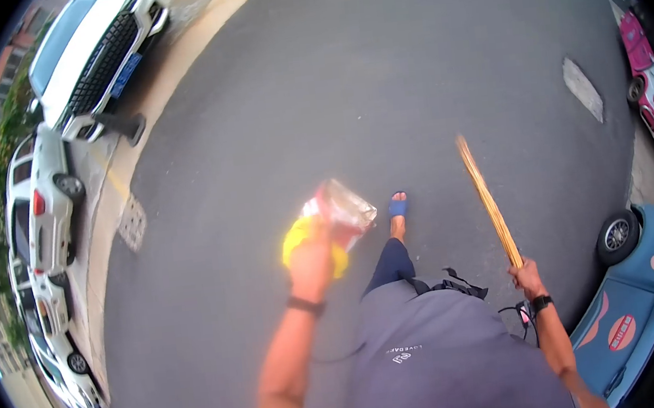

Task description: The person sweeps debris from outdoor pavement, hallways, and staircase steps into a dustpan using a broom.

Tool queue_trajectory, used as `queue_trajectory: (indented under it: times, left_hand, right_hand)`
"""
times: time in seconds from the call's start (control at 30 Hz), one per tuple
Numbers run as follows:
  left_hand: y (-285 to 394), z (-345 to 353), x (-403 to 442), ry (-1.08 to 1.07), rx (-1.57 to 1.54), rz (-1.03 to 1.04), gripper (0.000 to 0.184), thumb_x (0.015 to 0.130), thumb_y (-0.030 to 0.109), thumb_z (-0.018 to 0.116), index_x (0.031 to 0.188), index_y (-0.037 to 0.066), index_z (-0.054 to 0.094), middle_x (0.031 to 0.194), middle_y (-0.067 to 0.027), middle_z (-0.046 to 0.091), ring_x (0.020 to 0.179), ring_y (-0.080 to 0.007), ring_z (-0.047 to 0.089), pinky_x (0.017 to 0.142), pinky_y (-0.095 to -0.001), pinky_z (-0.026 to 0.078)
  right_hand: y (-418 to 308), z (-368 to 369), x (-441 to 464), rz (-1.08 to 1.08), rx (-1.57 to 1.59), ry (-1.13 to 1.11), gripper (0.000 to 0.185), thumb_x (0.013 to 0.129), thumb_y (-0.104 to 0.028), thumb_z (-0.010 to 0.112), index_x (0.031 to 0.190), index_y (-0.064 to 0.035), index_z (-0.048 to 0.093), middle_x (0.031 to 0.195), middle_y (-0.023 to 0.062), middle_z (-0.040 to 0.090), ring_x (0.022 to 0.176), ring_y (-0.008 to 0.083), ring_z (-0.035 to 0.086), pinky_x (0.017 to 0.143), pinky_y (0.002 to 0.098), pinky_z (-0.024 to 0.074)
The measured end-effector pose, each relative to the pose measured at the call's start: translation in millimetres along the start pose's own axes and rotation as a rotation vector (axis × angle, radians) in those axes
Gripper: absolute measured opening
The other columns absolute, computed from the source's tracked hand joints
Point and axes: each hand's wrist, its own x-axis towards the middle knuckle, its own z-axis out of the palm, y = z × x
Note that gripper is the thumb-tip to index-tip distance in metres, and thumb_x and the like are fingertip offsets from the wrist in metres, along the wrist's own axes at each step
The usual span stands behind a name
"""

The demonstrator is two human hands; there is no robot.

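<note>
Head view: we are clasping a yellow thing (295,245) and packet (352,211), blurred, in our left hand (311,266) near centre, and gripping sticks (490,204) in our right hand (528,277), lower right.

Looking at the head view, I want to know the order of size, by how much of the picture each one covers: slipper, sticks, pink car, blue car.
1. Blue car
2. Pink car
3. Sticks, long but thin
4. Slipper
</note>
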Motion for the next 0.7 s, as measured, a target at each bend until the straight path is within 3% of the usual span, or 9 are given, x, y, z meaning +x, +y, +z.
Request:
queue_trajectory:
  times: [0.1,0.2,0.27,0.47,0.53,0.57,0.67,0.7]
  left_hand:
    - [16.3,7.0,88.0,-0.09,-0.032,0.049,0.019,0.086,0.012,0.06,0.103,0.005,0.058,0.122,-0.0115,0.063,0.069,-0.0265,0.067,0.059,-0.0393,0.055]
    - [32.5,14.6,161.8,0.055,-0.074,0.197,0.016,0.082,0.009,0.059,0.098,0.006,0.056,0.103,-0.0095,0.064,0.068,-0.0268,0.066,0.058,-0.0403,0.054]
    - [53.6,6.7,214.2,-0.035,-0.075,0.255,0.021,0.081,0.008,0.059,0.101,0.007,0.056,0.093,-0.0089,0.061,0.068,-0.0274,0.066,0.057,-0.0409,0.054]
    - [146.2,-56.8,340.7,-0.034,-0.164,0.599,0.021,0.082,0.009,0.057,0.103,0.005,0.057,0.091,-0.0127,0.064,0.069,-0.0304,0.066,0.057,-0.0426,0.053]
    - [169.6,-58.0,387.0,-0.048,-0.179,0.642,0.02,0.082,0.008,0.057,0.101,0.003,0.058,0.086,-0.015,0.065,0.069,-0.0317,0.066,0.058,-0.0438,0.053]
    - [179.0,-56.6,410.8,-0.062,-0.178,0.651,0.019,0.082,0.008,0.056,0.1,0.002,0.059,0.083,-0.0162,0.066,0.069,-0.0324,0.067,0.058,-0.0444,0.053]
    - [206.4,-58.5,474.1,-0.111,-0.188,0.677,0.013,0.082,0.007,0.055,0.091,0.0,0.061,0.074,-0.0193,0.065,0.07,-0.0346,0.067,0.06,-0.0451,0.054]
    - [217.0,-52.3,493.1,-0.142,-0.174,0.698,0.012,0.082,0.007,0.055,0.089,0.0,0.062,0.075,-0.0193,0.066,0.069,-0.0349,0.067,0.06,-0.0449,0.054]
  right_hand:
    - [-146.4,9.8,9.2,-0.058,0.118,-0.089,0.023,0.084,-0.015,0.071,0.097,-0.0023,0.056,0.065,-0.0025,0.049,0.046,0.0071,0.044,0.04,0.0247,0.0347]
    - [-275.9,25.7,19.5,-0.18,0.14,-0.128,0.033,0.085,-0.027,0.075,0.099,-0.0029,0.057,0.068,-0.0036,0.049,0.048,0.006,0.041,0.042,0.0229,0.0337]
    - [-348.6,32.9,34.6,-0.218,0.165,-0.207,0.038,0.085,-0.031,0.076,0.101,-0.0023,0.058,0.068,-0.0039,0.049,0.048,0.0053,0.042,0.041,0.0223,0.0333]
    - [-495.1,67.4,69.9,-0.343,0.197,-0.346,0.053,0.081,-0.044,0.078,0.108,-0.0022,0.059,0.071,-0.0028,0.053,0.048,0.0045,0.044,0.041,0.0215,0.0328]
    - [-519.1,81.3,109.4,-0.525,0.18,-0.3,0.06,0.077,-0.044,0.08,0.114,-0.0004,0.061,0.077,0.0003,0.06,0.057,0.0083,0.054,0.049,0.0234,0.0419]
    - [-532.7,81.5,130.9,-0.644,0.042,-0.16,0.059,0.072,-0.039,0.084,0.111,0.0002,0.063,0.085,0.0039,0.066,0.072,0.0133,0.062,0.064,0.0274,0.0499]
    - [-559.9,53.1,180.4,-0.618,-0.082,-0.085,0.055,0.069,-0.033,0.086,0.107,0.0003,0.065,0.093,0.0064,0.068,0.083,0.0164,0.064,0.076,0.0312,0.052]
    - [-564.2,43.3,199.1,-0.581,0.017,-0.143,0.061,0.069,-0.038,0.085,0.112,-0.0003,0.065,0.099,0.0097,0.069,0.09,0.0179,0.066,0.08,0.0321,0.0511]
